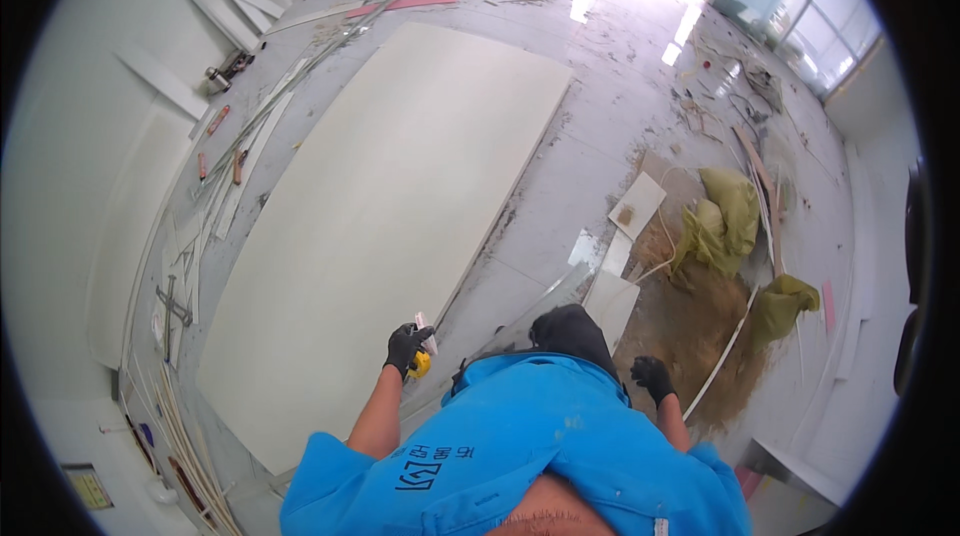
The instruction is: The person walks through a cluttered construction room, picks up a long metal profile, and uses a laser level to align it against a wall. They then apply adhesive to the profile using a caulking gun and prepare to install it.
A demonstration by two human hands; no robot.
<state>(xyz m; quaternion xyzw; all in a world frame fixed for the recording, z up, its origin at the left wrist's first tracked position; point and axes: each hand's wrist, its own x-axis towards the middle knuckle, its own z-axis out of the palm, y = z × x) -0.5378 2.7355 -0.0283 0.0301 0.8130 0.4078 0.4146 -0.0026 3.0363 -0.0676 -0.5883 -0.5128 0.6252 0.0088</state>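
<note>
While forearms [378, 426] [673, 422] extend, hands [407, 348] [653, 378] sit apart.

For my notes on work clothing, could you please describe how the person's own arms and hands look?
The left hand and right hand both wear black gloves. The bright blue sleeves end well short of the gloves, leaving the forearms bare, with no cables visible.

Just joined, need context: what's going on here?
A person in a blue top is beside a large pale board on the floor. The gloved left hand, near the board's edge, holds a yellow tool, likely a tape measure, and a slim pale item. The gloved right hand shows against a brown dirty patch; nothing visible in it.
</note>
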